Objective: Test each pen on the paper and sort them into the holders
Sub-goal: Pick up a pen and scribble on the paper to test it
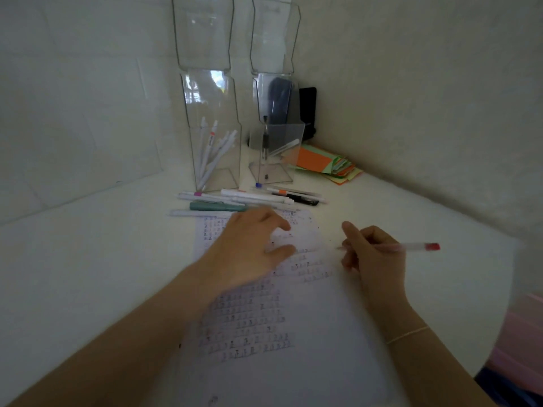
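Gripping a slim translucent pen with a red cap (411, 247), the right hand (373, 254) curls round its barrel; long axis runs left-right, cap outward, tip just off the right edge of the white paper sheet covered in small ink marks (264, 318). Left hand (252, 245): fingers relaxed, resting flat on the sheet, holding nothing. Untested pens, mostly white plastic, one teal (217, 206): heaped just beyond the paper. Two tall clear acrylic holders behind: left holder (216, 160) with white pens, right holder (276, 154) with a dark pen. Right hand nearer both.
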